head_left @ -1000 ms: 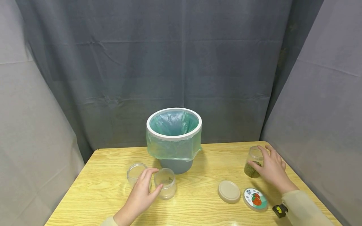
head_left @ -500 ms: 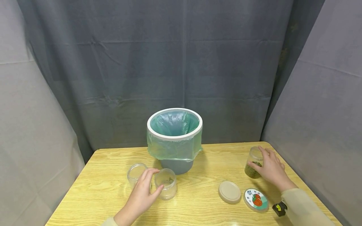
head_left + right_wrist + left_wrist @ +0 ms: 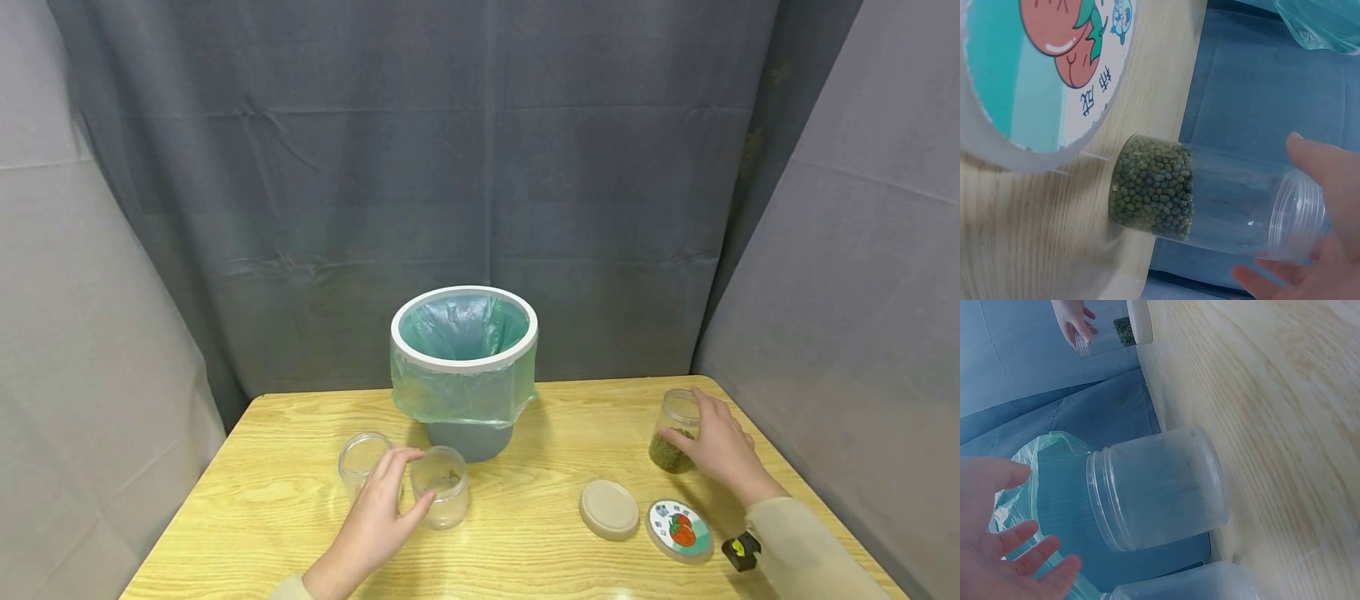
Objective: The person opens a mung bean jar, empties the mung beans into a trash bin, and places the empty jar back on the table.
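Observation:
My left hand (image 3: 378,504) is near two clear open jars on the left. In the left wrist view its fingers (image 3: 1019,534) are spread, apart from the nearer clear jar (image 3: 1157,487). That jar (image 3: 441,492) has small dark bits inside; the other clear jar (image 3: 362,458) is partly hidden behind my hand. On the right, my right hand (image 3: 720,446) hovers around the upper part of a lidless clear jar of green mung beans (image 3: 670,450), about half full. Thumb (image 3: 1310,153) and fingers lie on either side of its threaded mouth, loosely, with no firm grip visible. All jars stand upright.
A grey bin (image 3: 468,437) with a white rim and green liner bag (image 3: 465,396) stands at the back middle. A beige lid (image 3: 609,510) and a tomato-picture lid (image 3: 678,530) lie on the wooden table (image 3: 525,542). Grey curtains (image 3: 337,208) surround it.
My right hand has shifted very slightly at the mung bean jar's mouth. The left hand, jars, lids and bin stay in place.

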A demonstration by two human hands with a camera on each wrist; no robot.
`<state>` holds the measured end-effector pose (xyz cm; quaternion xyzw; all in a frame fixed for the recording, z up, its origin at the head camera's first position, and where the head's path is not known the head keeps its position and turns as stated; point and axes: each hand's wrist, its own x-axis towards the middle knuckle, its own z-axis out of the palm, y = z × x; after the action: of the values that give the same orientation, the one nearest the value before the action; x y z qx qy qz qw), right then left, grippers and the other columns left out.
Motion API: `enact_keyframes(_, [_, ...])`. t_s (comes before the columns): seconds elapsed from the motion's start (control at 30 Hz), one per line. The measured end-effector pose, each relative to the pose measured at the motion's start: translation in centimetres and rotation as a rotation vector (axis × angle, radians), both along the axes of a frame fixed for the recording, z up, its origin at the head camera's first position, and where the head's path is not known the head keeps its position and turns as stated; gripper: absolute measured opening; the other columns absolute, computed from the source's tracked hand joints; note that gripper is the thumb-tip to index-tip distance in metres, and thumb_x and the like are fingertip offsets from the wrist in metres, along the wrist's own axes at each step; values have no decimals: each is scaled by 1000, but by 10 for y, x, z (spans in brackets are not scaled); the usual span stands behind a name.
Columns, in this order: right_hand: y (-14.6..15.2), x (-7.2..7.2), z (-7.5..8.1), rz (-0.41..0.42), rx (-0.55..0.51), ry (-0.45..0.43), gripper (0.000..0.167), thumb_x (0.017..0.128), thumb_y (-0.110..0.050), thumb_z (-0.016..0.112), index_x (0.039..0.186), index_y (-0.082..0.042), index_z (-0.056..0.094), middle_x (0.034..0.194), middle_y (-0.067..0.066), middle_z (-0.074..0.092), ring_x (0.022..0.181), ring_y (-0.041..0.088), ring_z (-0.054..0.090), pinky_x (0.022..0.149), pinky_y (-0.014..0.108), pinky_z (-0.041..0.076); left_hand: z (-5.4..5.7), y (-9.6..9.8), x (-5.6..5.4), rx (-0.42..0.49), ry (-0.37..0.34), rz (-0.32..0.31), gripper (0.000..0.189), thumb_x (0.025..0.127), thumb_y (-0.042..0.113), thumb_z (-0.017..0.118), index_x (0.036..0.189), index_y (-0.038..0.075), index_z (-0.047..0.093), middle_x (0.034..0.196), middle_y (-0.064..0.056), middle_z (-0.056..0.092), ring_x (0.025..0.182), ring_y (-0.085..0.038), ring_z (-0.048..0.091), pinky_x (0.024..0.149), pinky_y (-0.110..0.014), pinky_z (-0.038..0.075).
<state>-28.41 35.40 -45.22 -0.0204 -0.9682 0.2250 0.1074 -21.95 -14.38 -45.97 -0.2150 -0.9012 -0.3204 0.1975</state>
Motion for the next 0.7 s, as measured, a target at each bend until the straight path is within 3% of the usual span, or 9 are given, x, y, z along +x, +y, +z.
enact_keyframes(0.27, [5,-5,-1,34,-66,6,107,99,-51,65,156,18,6,147,47,29,131,65,37,104,75,35,2,0,-1,2,7,4,56,88,16,81,135,1,56,132,-14,61,128,-40,57,105,-59,50])
enact_keyframes(0.43, [8,-7,-2,42,-108,9,104,100,-50,62,154,21,8,144,48,31,123,62,45,101,72,40,5,0,-4,8,32,-7,56,86,14,82,134,0,56,127,-15,62,126,-40,57,105,-58,50])
enact_keyframes(0.7, [11,-10,0,33,-130,18,96,100,-50,63,153,19,21,146,44,39,129,61,44,104,71,39,12,-3,-7,39,-51,13,58,88,16,81,138,3,54,133,-15,61,129,-43,55,106,-62,47])
